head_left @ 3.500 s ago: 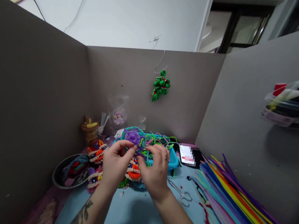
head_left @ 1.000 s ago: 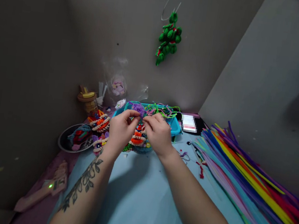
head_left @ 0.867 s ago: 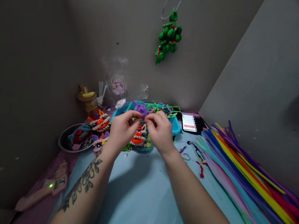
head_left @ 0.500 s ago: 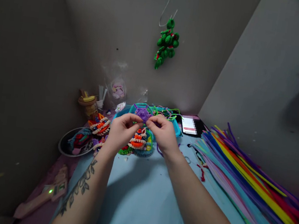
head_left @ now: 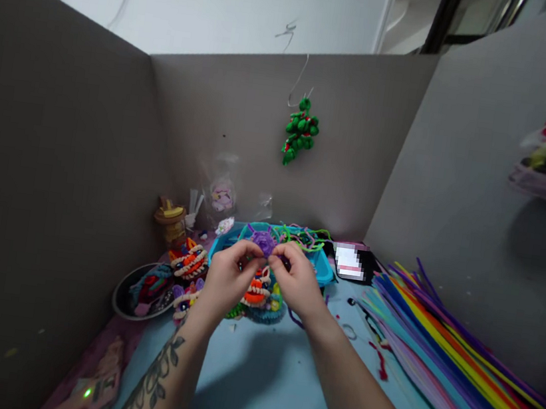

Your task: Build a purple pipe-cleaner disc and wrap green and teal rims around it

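Between my fingertips I hold a purple pipe-cleaner piece (head_left: 263,241), coiled in the middle with short ends sticking out at the top. My left hand (head_left: 234,273) pinches its lower left side. My right hand (head_left: 296,278) pinches the lower right, close beside the other hand. Directly behind stands a blue basket (head_left: 325,273) with green and pink pipe cleaners (head_left: 312,236) in it. Below my hands sits an orange and cream pipe-cleaner figure (head_left: 257,293). My fingers partly cover the purple piece and that figure.
A metal bowl (head_left: 119,305) and a pink glue gun (head_left: 104,377) lie left. Another orange figure (head_left: 190,259) stands near a lidded jar (head_left: 170,221). Right are a phone (head_left: 349,260) and long colourful pipe cleaners (head_left: 455,349). A green ornament (head_left: 301,131) hangs on the back panel (head_left: 356,142).
The camera has tilted up, so everything sits lower and the wall above the panel shows. Both hands still pinch the purple pipe-cleaner piece.
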{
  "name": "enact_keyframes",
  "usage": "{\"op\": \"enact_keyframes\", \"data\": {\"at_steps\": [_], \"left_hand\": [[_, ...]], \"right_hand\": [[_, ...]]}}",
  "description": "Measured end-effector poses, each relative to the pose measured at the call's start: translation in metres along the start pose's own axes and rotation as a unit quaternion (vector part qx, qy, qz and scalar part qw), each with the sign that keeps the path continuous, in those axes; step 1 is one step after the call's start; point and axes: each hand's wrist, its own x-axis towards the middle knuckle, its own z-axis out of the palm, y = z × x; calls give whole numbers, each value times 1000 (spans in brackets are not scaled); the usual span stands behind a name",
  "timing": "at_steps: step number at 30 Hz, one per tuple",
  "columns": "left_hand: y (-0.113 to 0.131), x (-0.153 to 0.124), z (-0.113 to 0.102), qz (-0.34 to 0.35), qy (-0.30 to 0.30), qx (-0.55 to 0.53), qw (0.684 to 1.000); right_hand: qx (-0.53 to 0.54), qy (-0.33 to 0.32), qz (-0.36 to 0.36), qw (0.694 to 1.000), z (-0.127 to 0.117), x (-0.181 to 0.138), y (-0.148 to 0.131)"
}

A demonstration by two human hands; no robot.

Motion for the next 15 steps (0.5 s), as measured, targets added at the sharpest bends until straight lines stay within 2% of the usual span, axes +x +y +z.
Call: {"op": "enact_keyframes", "data": {"at_steps": [5,10,15], "left_hand": [[5,-2,-7,-12,-8,-29,999],[13,-5,-10,27,-23,2,999],[13,-3,-9,40,39,41,998]], "right_hand": [[15,5,-11,1000,-3,-2,-8],[-1,35,-22,999,-1,-5,-18],[-6,14,-21,1000,0,-5,-19]]}}
